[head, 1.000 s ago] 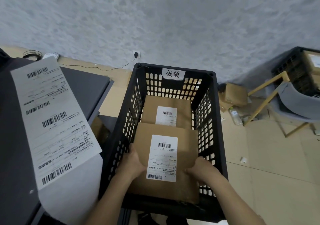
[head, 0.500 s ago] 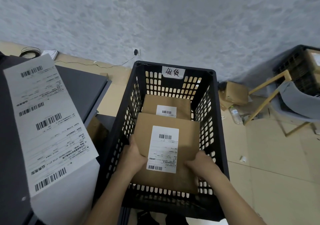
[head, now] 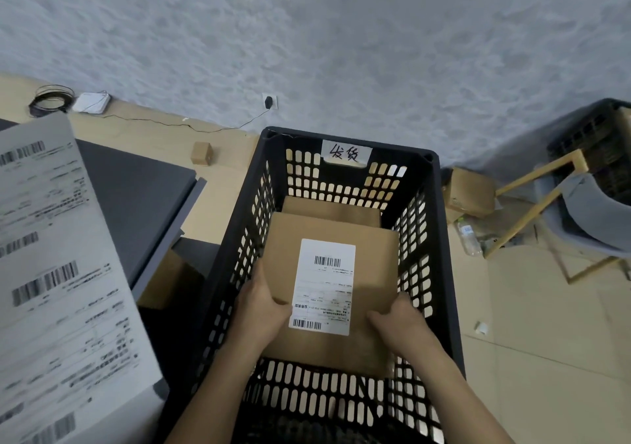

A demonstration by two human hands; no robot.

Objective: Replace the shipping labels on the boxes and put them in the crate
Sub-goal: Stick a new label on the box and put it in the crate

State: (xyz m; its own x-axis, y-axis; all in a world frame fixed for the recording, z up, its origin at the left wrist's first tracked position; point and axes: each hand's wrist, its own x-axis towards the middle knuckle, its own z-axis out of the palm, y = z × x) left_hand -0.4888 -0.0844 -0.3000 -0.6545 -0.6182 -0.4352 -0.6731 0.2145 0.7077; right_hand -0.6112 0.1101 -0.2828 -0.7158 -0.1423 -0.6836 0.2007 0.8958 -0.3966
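Black slotted plastic crate (head: 403,157), white handwritten tag (head: 345,153) on its far wall. Inside, over the near half: flat brown cardboard box (head: 372,273), face up, gripped at its near corners by left hand (head: 263,310) and right hand (head: 399,324). White barcoded shipping label (head: 324,286) stuck on top, left of centre. Beneath, against the far wall: second brown box (head: 331,206), mostly covered.

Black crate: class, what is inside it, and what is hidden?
Inside the black crate, the left hand and right hand hold a labelled cardboard box. A second box shows only its far strip behind it; the rest, and the crate floor beneath, are covered.
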